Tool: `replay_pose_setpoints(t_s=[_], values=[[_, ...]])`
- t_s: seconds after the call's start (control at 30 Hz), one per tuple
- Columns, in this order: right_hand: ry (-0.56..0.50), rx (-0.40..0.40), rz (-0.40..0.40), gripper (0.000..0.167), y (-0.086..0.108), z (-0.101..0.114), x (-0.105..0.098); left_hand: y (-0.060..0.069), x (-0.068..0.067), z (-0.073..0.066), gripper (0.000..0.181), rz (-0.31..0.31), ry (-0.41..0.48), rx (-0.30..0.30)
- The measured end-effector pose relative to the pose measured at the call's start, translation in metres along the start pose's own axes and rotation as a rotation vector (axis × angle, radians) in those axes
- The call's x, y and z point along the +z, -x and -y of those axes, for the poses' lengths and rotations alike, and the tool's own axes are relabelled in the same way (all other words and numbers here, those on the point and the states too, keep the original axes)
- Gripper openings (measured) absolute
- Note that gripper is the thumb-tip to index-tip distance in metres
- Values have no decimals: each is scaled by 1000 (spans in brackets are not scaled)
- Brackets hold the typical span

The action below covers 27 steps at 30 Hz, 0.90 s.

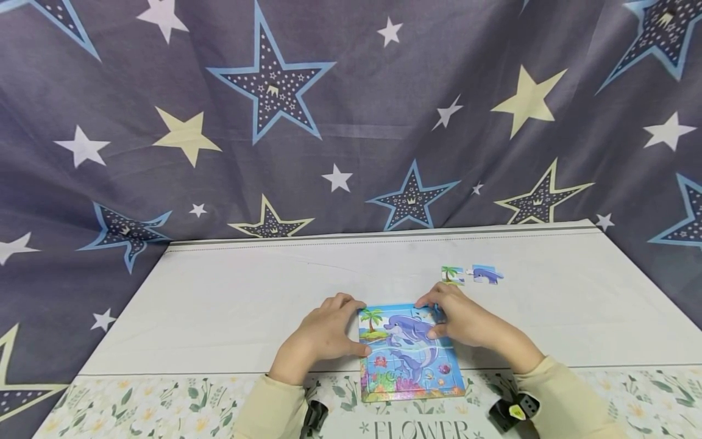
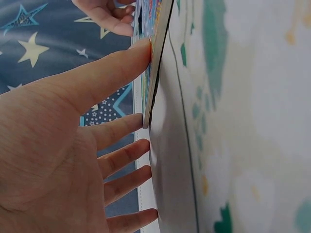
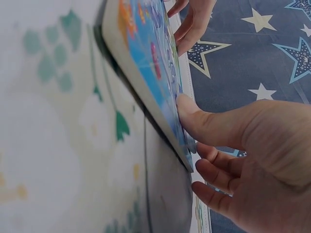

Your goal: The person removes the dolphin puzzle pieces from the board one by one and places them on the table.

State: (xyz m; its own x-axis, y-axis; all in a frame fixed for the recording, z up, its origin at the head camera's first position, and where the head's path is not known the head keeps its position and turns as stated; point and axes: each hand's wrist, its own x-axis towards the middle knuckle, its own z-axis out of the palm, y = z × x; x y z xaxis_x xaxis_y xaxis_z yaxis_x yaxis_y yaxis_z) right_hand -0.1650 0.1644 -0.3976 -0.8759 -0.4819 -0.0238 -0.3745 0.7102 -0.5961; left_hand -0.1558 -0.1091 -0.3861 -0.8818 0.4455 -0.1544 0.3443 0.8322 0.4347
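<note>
A dolphin jigsaw puzzle [image 1: 403,360] in a flat tray lies before me, showing a palm tree, dolphins and coral. My left hand [image 1: 323,332] is at its left side, thumb resting on the picture's edge and index finger touching the upper left corner. Its fingers are spread and fairly straight in the left wrist view. Over the upper right corner, my right hand [image 1: 460,314] has its thumb and curled index finger around a bluish puzzle piece [image 3: 191,142], which tilts up slightly from the board. The hand hides much of that piece.
Beyond my right hand lie a loose palm-tree piece [image 1: 451,274] and a loose dolphin piece [image 1: 485,274]. The white tabletop [image 1: 247,305] has a floral, lettered strip [image 1: 164,402] along its near side. A star-patterned curtain [image 1: 351,122] hangs behind the table.
</note>
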Motion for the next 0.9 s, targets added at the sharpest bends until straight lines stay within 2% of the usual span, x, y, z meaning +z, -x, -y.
replay_pose_setpoints(t_s=[0.6, 0.77, 0.9], values=[[22, -68, -28, 43, 1, -3, -1, 1, 0, 0, 80, 6, 8, -9], [11, -87, -38, 43, 1, -5, -2, 1, -1, -1, 80, 6, 4, -6], [-26, -103, -51, 36, 0, -8, -3, 2, -1, -2, 81, 5, 4, -5]])
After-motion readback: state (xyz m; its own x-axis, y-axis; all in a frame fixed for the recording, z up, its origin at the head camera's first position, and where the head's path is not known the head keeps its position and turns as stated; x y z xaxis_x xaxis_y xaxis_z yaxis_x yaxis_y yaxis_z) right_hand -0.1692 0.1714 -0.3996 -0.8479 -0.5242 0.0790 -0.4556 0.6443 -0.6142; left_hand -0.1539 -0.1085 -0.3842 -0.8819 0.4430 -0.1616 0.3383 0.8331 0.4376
